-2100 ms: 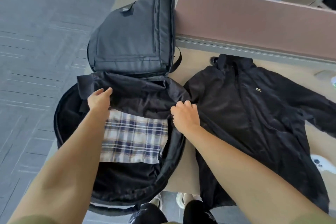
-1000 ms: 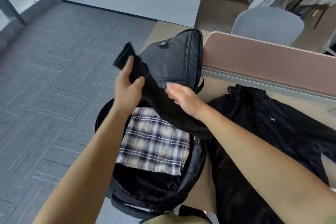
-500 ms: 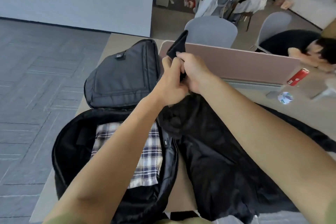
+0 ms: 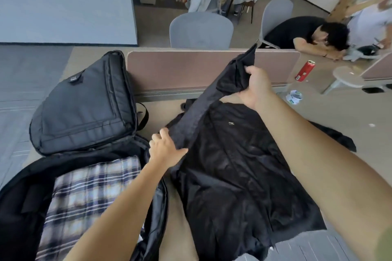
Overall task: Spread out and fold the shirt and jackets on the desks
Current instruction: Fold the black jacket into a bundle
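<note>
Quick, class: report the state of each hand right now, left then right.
Left hand: closed, gripping the lower end of the black garment.
Right hand: closed, gripping the same garment's upper end.

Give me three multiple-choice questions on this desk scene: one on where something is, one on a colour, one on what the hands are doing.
1. Where is the plaid shirt? A) on a chair B) inside the open backpack C) hanging on the divider
2. What colour is the can on the desk? A) red B) green C) blue
3. What are the hands doing? A) resting flat on the desk B) zipping the backpack C) both gripping a black jacket
1 B: the shirt lies in the unzipped backpack. 2 A: its body is red. 3 C: the left hand and right hand each clutch the jacket, stretched between them.
</note>
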Motion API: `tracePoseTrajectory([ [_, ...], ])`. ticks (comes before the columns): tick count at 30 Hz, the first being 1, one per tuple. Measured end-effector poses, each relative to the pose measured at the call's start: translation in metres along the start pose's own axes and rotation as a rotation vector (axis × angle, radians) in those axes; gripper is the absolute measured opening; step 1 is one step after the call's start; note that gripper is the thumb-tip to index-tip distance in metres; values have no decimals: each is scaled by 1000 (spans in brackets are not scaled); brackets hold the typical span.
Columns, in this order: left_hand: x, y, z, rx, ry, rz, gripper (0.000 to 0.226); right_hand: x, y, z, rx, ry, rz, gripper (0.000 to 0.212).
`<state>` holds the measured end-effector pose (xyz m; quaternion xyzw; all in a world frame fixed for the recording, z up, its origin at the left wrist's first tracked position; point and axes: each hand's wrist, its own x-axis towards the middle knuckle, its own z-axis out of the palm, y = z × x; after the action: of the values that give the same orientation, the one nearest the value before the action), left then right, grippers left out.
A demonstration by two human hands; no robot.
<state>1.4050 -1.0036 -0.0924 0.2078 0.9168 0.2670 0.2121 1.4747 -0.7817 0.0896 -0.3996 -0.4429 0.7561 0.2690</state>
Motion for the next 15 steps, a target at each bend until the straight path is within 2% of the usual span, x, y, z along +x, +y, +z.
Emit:
tracePoseTrajectory([
  [2,7,-5,30,-75,-181,-142,94,25,-11,-29,-57,33,4,30],
  [4,11,-9,60,-39,-251,-227,96,52,-16,-60,-137,43,54,28],
  [10,18,-10,130,289,-191,-286,99,141,-1,-134,-147,14,249,37],
  [15,23,-2,150,366,-60,-278,84,188,41,-167,-349,-82,408,69],
])
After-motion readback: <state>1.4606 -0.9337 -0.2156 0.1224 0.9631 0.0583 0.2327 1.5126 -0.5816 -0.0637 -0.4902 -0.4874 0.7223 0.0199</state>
